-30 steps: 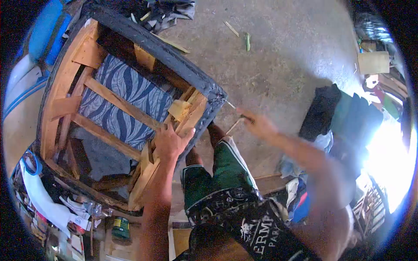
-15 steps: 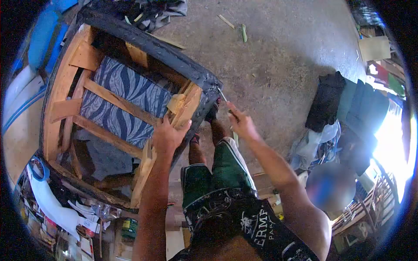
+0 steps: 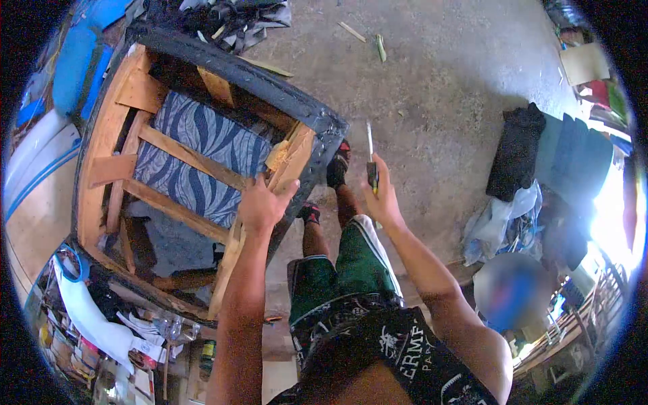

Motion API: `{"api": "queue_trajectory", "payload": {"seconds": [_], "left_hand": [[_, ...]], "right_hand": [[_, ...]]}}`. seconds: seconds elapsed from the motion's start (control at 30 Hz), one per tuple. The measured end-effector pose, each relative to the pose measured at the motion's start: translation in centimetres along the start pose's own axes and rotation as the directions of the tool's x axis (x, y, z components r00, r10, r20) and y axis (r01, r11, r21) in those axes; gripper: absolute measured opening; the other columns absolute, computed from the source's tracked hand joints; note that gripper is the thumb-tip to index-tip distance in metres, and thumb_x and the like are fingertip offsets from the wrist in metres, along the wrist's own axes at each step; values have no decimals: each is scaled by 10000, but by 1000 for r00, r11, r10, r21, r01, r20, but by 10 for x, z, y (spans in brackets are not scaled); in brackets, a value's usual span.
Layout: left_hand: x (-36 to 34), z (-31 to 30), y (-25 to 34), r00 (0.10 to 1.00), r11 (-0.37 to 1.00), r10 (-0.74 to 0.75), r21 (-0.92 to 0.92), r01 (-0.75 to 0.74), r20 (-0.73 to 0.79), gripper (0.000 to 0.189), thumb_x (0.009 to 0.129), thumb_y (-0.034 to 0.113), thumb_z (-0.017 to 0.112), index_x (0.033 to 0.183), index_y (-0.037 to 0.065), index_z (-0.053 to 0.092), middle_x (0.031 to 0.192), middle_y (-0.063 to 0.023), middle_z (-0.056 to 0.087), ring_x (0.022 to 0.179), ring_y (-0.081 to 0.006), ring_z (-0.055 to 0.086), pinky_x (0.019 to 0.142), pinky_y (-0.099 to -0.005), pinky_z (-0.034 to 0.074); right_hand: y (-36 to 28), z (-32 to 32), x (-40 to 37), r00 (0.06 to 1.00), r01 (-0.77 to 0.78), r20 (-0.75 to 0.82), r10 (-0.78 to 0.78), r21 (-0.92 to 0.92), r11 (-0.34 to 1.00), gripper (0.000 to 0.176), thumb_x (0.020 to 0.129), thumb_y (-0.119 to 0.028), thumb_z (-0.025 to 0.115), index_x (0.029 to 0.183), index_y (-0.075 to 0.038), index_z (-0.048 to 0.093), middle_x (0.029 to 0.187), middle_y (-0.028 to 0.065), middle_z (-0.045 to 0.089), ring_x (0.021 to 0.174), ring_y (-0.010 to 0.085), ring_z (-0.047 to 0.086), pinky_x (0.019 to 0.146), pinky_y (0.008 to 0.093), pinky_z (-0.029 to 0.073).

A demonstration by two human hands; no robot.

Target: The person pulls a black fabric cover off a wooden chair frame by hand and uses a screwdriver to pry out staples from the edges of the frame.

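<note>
An upholstered furniture frame with dark padded edges and bare wooden rails lies tilted on its side at left. My left hand grips its near wooden rail, with the thumb apart and the fingertips partly hidden. In my right hand is a screwdriver with a black and yellow handle, its metal shaft pointing up and away from me. The screwdriver's tip is clear of the frame's corner, above the concrete floor. Blue-grey patterned fabric shows between the wooden slats.
Dark cloth scraps and wood strips lie on the floor. To the right are dark and grey-green cushions and clear plastic. A person is at lower right. Cluttered tools and materials fill the lower left.
My right hand has drawn the screwdriver back from the frame's corner, to the right, and its shaft now points more upright. The left hand stays on the rail.
</note>
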State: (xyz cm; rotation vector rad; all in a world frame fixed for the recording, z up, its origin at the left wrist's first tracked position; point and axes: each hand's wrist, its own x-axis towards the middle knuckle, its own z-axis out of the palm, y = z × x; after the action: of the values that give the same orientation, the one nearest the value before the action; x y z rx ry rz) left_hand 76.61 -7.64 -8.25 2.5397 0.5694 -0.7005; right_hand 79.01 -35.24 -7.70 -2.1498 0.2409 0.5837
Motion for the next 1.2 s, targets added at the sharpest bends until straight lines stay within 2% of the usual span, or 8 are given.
{"api": "queue_trajectory", "payload": {"seconds": [0.07,0.13,0.27,0.4,0.6,0.77,1.07,1.2], "left_hand": [[0,-8,5,992,997,-83,1,83,96,926,740,735,647,1188,-74,593,1081,-326,625,986,-466,633,839,-502,527],[-1,-6,4,995,998,-69,2,69,72,936,740,744,638,1192,-73,590,1087,-329,621,983,-468,635,835,-503,529],[0,-11,5,986,995,-102,7,102,129,957,735,764,623,1214,-62,581,1120,-330,610,1001,-466,632,841,-505,531],[-1,-14,7,989,994,-107,6,107,99,973,725,774,621,1220,-63,580,1156,-317,603,1045,-456,619,863,-503,525],[-2,-8,3,993,995,-102,10,101,63,945,728,765,625,1196,-56,591,1178,-294,600,1072,-445,609,863,-512,524],[-3,-4,1,996,996,-85,2,85,28,858,732,693,660,1177,-39,609,1136,-261,621,991,-420,644,820,-495,535],[-3,-10,0,998,998,-66,-12,66,14,854,729,697,663,1146,-47,625,1049,-253,644,933,-418,659,793,-485,542],[-1,-5,0,995,996,-85,-25,87,54,865,729,706,658,1172,-36,616,1054,-246,640,947,-419,652,812,-484,537]], "right_hand": [[-17,-12,-20,997,67,21,-68,20,998,542,961,-206,572,1474,-221,397,1386,208,535,1236,446,522,1020,446,450],[-42,-24,-22,951,100,306,-41,-181,978,510,973,-205,544,1464,-218,408,1354,220,551,1242,466,503,1022,475,449],[-30,-19,-11,952,10,295,88,-317,949,503,976,-242,535,1464,-264,419,1146,245,639,1019,483,619,869,511,526],[-41,-31,-4,939,-4,315,139,-393,920,522,950,-206,546,1458,-256,433,1198,237,633,1007,442,642,860,473,544],[-24,-25,3,934,283,315,-169,-364,888,489,952,-269,539,1434,-272,459,919,261,662,831,447,664,716,536,551],[-58,-32,7,919,150,384,86,-546,824,498,947,-265,533,1438,-249,449,880,262,665,800,433,671,705,538,553],[-13,13,-15,982,111,171,-74,-214,970,490,979,-221,526,1459,-241,432,872,233,688,830,382,701,778,467,555],[-33,5,-12,970,-91,203,134,-206,974,497,978,-223,532,1463,-247,425,862,220,691,818,353,714,760,468,557]]}}
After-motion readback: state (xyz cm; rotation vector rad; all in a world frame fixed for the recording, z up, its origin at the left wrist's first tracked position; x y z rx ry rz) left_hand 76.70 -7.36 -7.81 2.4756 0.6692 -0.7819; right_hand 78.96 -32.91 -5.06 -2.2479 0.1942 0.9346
